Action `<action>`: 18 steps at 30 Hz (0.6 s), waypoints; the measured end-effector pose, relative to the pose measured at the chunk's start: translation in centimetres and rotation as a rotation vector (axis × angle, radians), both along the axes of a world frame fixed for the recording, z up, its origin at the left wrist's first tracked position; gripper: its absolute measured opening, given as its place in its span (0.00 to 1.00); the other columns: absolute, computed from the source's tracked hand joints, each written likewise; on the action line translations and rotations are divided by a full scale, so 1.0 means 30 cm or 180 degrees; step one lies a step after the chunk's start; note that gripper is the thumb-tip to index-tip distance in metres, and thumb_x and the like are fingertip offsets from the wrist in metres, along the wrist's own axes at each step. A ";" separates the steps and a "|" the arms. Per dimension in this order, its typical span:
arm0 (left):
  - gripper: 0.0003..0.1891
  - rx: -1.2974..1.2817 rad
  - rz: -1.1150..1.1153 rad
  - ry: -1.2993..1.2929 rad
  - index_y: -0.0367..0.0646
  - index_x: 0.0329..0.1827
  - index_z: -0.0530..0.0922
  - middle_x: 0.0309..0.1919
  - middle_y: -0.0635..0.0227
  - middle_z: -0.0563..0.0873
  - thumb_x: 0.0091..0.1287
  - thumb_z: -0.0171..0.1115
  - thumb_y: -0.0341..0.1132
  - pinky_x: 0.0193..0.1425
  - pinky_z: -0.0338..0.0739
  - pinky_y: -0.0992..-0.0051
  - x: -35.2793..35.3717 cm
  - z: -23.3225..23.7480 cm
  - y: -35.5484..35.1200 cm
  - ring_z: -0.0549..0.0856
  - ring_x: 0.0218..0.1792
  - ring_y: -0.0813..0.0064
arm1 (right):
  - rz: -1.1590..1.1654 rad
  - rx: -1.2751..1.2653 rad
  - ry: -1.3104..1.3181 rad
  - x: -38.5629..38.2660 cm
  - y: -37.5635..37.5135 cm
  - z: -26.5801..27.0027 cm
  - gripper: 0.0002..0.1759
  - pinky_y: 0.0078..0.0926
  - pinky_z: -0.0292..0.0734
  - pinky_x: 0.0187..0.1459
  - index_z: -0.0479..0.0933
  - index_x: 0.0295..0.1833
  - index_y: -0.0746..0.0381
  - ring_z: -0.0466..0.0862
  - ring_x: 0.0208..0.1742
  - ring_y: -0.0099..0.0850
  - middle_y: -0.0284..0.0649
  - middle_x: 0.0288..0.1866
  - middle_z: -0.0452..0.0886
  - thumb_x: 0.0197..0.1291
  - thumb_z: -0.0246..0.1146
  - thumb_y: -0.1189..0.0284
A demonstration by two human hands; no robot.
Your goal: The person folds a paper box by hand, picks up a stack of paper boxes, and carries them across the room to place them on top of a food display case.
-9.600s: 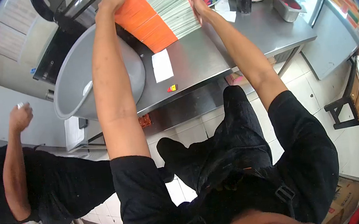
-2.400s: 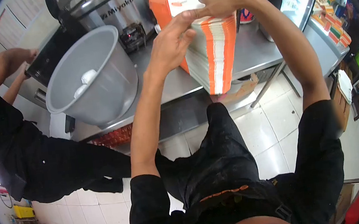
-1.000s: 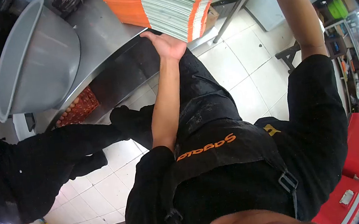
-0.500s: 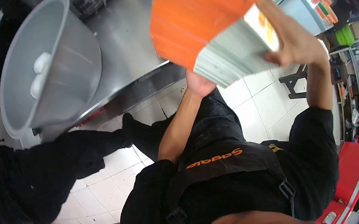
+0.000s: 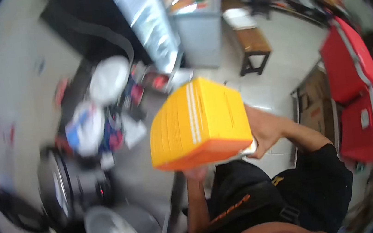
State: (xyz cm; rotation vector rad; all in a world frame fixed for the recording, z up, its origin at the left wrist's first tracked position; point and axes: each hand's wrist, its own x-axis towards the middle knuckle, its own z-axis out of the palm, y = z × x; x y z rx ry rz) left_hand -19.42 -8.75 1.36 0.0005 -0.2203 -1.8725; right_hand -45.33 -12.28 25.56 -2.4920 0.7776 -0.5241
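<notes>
A thick stack of orange and yellow cardboard [image 5: 201, 119], like folded food packaging, is held up between my two hands above the floor beside the steel counter. Its yellow side, marked with a white band, faces the camera, with an orange strip below. My left hand [image 5: 196, 173] supports it from underneath, most of its fingers hidden behind the stack. On the right side, my right hand [image 5: 266, 127] grips the stack's edge with bent fingers.
On the steel counter [image 5: 140, 173] stand a rice cooker [image 5: 80, 183], a grey tub [image 5: 148, 223] with several white bundles, and plastic-wrapped items [image 5: 86, 128]. A wooden stool [image 5: 254, 40], a white freezer cabinet [image 5: 200, 38] and red cool boxes [image 5: 366, 117] stand around.
My view has swung toward the counter's far end and the room beyond. The stack has turned from its orange face and grey-white edges to its yellow side. The other person has left view.
</notes>
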 end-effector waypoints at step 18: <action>0.37 0.0156 -0.3132 -0.0964 0.46 0.74 0.61 0.72 0.60 0.66 0.69 0.45 0.62 0.73 0.58 0.51 -1.162 0.349 -0.763 0.67 0.70 0.56 | -0.3220 0.0132 -0.0262 -0.947 0.057 0.117 0.63 0.51 0.53 0.72 0.49 0.74 0.66 0.51 0.75 0.59 0.61 0.73 0.52 0.35 0.74 0.51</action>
